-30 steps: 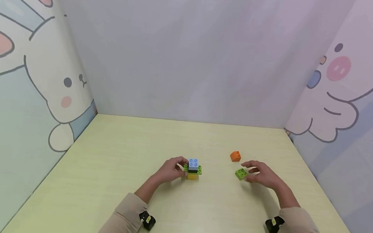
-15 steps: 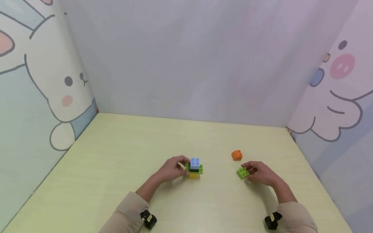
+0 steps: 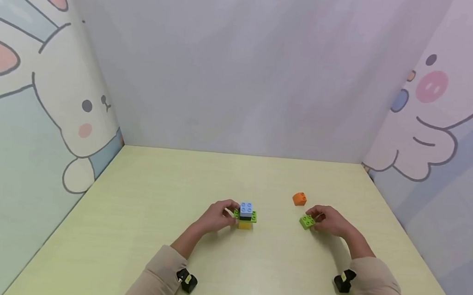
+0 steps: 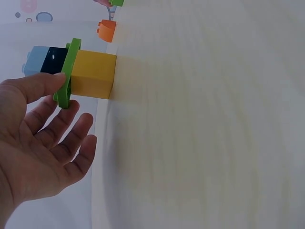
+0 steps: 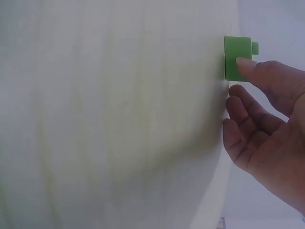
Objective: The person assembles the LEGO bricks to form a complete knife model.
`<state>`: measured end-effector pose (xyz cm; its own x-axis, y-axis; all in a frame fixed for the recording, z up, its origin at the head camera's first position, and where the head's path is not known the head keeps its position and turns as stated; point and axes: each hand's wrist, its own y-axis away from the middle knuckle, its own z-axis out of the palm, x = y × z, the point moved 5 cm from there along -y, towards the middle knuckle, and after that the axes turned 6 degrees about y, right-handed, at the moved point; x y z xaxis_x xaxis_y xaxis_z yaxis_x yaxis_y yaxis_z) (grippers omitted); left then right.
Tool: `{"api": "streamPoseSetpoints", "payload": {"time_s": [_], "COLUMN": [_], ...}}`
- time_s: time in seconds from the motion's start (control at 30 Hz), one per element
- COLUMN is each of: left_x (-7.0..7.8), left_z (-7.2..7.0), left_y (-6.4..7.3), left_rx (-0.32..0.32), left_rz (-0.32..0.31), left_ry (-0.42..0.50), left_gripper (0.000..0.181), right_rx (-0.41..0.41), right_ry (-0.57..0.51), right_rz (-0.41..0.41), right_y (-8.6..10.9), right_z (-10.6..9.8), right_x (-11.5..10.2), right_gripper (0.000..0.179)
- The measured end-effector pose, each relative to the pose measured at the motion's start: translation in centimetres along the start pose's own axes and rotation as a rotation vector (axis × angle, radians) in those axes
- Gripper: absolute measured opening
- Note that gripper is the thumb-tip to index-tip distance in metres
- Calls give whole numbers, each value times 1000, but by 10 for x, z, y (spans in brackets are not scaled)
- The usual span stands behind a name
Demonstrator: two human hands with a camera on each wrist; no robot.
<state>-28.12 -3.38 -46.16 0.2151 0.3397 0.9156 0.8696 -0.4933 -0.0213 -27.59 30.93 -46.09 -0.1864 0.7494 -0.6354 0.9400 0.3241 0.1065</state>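
A small stack of toy building bricks (image 3: 246, 209) stands upright on the table: yellow brick (image 4: 94, 74) at the bottom, a wider green plate (image 4: 70, 71) over it, then a black brick (image 4: 53, 60) and a light blue brick (image 4: 36, 60) on top. My left hand (image 3: 216, 217) pinches the left end of the green plate between thumb and fingers. At the right, my right hand (image 3: 331, 220) grips a lime green brick (image 3: 307, 221) with thumb and fingertips, its studs up. In the right wrist view the thumb lies across that brick's side; its far side is hidden.
An orange brick (image 3: 299, 199) with a curved side lies behind the lime green brick. The pale wooden table (image 3: 176, 175) ends at a grey back wall (image 3: 242, 74). Side walls with cartoon animals flank it. Black wrist cameras (image 3: 186, 280) sit on both sleeves.
My right hand's fingers have closed in from around the lime green brick to grip it. The left hand and the stack stay in place; the head view shifts slightly.
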Motion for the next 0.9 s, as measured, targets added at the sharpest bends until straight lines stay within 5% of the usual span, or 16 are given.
{"api": "streamPoseSetpoints", "payload": {"time_s": [0.23,0.9], "left_x": [1,0], "left_z": [-2,-3], "left_y": [2,2], "left_rx": [6,-4], "left_rz": [2,-7], "left_ry": [8,-7], "left_gripper": [33,35], "right_rx": [68,197], "right_ry": [-49,-73], "right_rz": [46,-46], "right_y": [5,23], "right_z": [-5,-4], "right_x": [-6,-28], "right_gripper": [32,32]}}
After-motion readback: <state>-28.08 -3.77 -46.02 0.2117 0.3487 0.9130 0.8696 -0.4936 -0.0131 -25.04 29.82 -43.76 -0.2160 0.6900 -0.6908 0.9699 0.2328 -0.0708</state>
